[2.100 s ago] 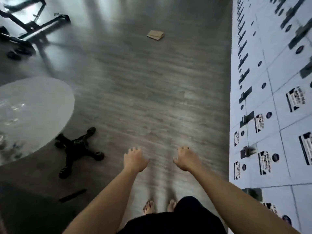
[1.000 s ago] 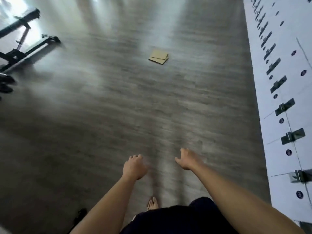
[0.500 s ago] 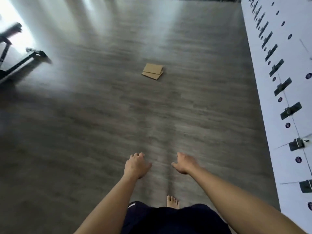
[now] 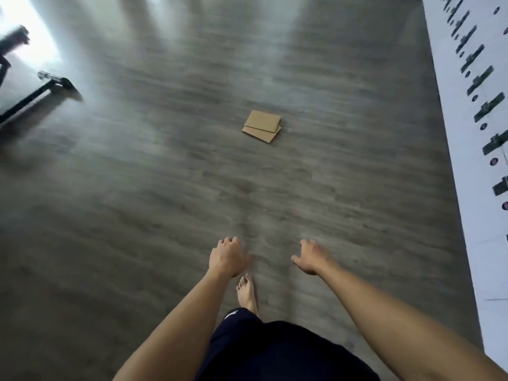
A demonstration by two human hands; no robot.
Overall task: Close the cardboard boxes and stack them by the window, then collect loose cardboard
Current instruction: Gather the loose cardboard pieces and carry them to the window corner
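Collecting loose cardboard: left hand [image 4: 227,258] and right hand [image 4: 312,257] empty, fingers relaxed; next, walk to the far flat cardboard pieces [image 4: 262,126], bend, grab.

Black metal frame [image 4: 41,92], blurred and cut by the left edge; white panelled wall with dark fittings [image 4: 472,133], cut at right, its fittings smeared beyond identification.
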